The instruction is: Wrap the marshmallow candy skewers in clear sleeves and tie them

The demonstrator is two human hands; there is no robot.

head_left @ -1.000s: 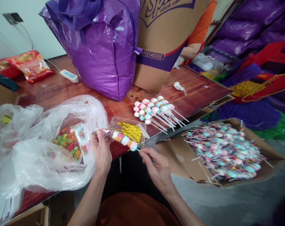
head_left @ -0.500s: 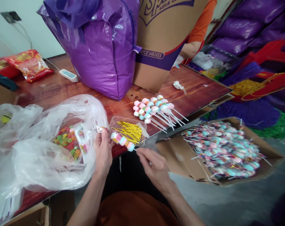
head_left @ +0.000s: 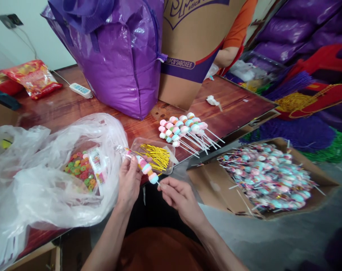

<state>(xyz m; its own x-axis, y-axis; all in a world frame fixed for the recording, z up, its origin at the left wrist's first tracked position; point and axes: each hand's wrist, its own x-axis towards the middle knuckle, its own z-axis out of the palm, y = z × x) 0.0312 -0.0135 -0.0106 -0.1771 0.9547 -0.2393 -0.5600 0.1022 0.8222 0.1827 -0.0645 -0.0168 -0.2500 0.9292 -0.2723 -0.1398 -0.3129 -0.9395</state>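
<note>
Drawn closer, left hand grips the wrapped candy skewer while right hand pinches its stick.

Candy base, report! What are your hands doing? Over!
Left hand holds wrapper over candy skewer. Right hand pinches its stick. Tray of ties just behind.

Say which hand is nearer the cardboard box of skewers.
Right. The right hand is just left of the cardboard box; the left hand lies farther left, on the candy skewer.

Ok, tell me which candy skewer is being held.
The skewer between the left hand and right hand; other skewers lie on the table or in the cardboard box.
</note>
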